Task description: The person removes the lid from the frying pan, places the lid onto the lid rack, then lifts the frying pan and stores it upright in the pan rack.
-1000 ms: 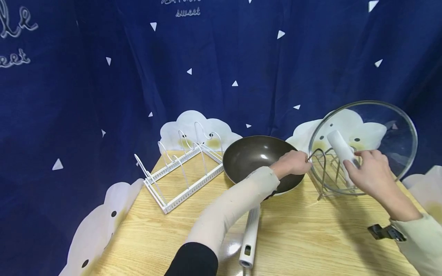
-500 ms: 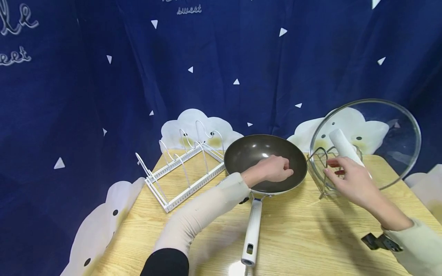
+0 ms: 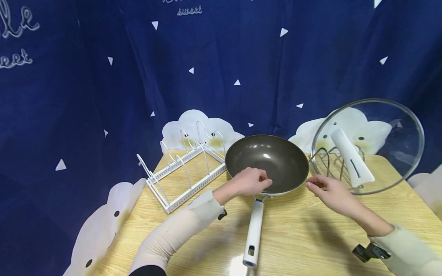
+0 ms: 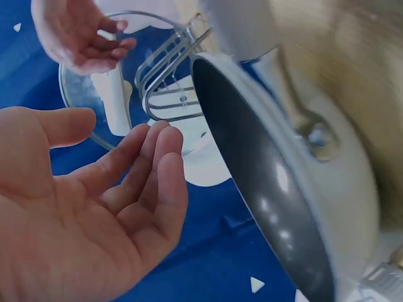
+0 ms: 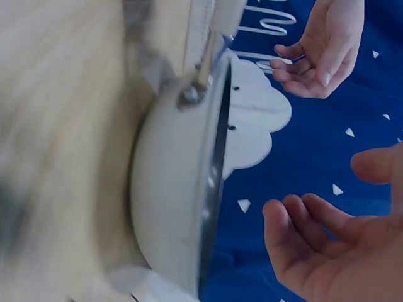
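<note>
The left hand (image 3: pixel 251 181) hangs over the near side of the pan (image 3: pixel 264 151), the right hand (image 3: pixel 334 194) near its right edge, both empty, fingers loosely bent. The pan sits between a white rack (image 3: pixel 198 187), left, and a glass lid (image 3: pixel 349 155), right. The far curtain (image 3: pixel 207 46) reads "sweet".

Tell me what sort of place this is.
Probably a curtained-off tabletop setup, not a working kitchen: a blue patterned curtain hangs behind a wooden table bearing a pan and a white rack.
</note>
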### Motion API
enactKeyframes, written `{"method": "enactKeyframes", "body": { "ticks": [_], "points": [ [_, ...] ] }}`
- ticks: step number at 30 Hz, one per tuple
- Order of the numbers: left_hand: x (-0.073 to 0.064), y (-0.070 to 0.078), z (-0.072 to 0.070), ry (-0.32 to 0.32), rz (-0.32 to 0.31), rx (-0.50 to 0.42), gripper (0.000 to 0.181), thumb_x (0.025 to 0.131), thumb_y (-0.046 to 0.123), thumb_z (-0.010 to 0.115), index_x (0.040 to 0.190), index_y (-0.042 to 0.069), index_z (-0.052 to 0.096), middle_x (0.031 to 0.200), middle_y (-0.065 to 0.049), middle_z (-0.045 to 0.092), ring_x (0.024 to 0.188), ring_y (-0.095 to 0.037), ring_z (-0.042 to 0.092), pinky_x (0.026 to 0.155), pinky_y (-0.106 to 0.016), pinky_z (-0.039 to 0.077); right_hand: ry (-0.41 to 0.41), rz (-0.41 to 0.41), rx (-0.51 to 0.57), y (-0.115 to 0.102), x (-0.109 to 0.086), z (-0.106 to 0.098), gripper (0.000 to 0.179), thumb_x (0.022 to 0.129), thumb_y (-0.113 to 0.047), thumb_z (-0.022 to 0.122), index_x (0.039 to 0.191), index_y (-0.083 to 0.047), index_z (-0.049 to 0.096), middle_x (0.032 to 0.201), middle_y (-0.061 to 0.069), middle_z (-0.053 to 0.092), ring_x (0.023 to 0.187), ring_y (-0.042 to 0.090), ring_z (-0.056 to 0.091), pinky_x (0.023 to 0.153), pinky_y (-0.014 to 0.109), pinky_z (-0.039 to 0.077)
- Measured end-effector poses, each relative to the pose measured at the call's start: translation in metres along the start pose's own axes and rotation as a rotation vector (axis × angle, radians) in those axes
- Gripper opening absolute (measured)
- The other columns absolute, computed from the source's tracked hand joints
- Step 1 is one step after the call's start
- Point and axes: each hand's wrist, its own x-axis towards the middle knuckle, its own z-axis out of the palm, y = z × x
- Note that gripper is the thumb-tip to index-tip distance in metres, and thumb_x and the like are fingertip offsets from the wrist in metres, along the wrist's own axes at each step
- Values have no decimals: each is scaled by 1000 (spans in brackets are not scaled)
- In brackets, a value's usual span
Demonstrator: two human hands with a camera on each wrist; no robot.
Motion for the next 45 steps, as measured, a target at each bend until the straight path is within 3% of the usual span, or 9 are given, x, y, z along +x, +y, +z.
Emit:
{"method": "enactKeyframes", "body": {
  "ticks": [8, 10, 15, 19, 23, 29, 36, 41, 45],
  "points": [
    [-32, -26, 14, 64, -43, -140, 34, 95, 40, 51, 69, 18, 55, 59, 8, 49, 53, -7, 44, 52, -22, 37, -191, 49, 286, -2, -2, 26, 33, 99, -26, 50, 110, 4, 58, 97, 9, 63, 94, 28, 61, 71, 30, 54],
    [-40, -32, 19, 49, -72, -221, 37, 95, 40, 50, 67, 15, 51, 60, 5, 54, 53, -8, 49, 51, -22, 39, -226, 57, 350, -3, -2, 34, 33, 99, -24, 49, 110, 7, 57, 97, 10, 63, 95, 31, 61, 72, 32, 54],
    [-57, -41, 32, -50, -171, -471, 39, 96, 41, 49, 78, 8, 58, 67, -4, 65, 59, -20, 65, 52, -29, 52, -305, 80, 475, -2, 0, 52, 36, 100, -22, 48, 112, 12, 55, 101, 13, 62, 96, 30, 61, 76, 34, 54],
    [-70, -41, 43, -122, -249, -633, 44, 97, 41, 47, 87, 0, 62, 69, -12, 66, 63, -32, 67, 55, -40, 56, -351, 111, 560, -2, 3, 67, 40, 100, -22, 47, 114, 15, 52, 106, 16, 61, 100, 34, 59, 81, 38, 53],
    [-81, -43, 55, -199, -300, -778, 51, 97, 45, 44, 88, -1, 62, 73, -16, 67, 63, -30, 67, 50, -34, 54, -386, 149, 649, -6, 6, 82, 44, 99, -21, 47, 115, 20, 47, 107, 20, 60, 102, 36, 57, 84, 43, 51],
    [-92, -41, 70, -292, -323, -931, 52, 95, 50, 44, 93, 0, 61, 74, -10, 65, 57, -18, 63, 45, -27, 52, -444, 221, 832, -12, 12, 102, 51, 99, -25, 46, 119, 22, 42, 107, 21, 59, 101, 32, 59, 91, 46, 48],
    [-96, -35, 83, -372, -337, -1094, 47, 93, 51, 47, 88, 5, 58, 73, -7, 63, 59, -15, 63, 52, -32, 56, -512, 321, 1002, -18, 16, 118, 45, 98, -33, 46, 113, 9, 49, 101, 12, 58, 93, 22, 60, 90, 44, 48],
    [-97, -31, 89, -441, -332, -1201, 44, 92, 51, 49, 89, 8, 58, 87, -21, 68, 72, -19, 68, 55, -28, 55, -588, 349, 1148, -21, 17, 126, 33, 99, -31, 44, 108, -1, 52, 100, 12, 57, 94, 24, 59, 93, 43, 47],
    [-97, -28, 91, -460, -341, -1245, 44, 92, 51, 51, 87, 8, 59, 89, -20, 69, 68, -15, 67, 52, -24, 54, -616, 334, 1216, -24, 18, 132, 28, 99, -30, 45, 104, -4, 53, 97, 10, 59, 93, 24, 60, 90, 41, 48]
  ]
}}
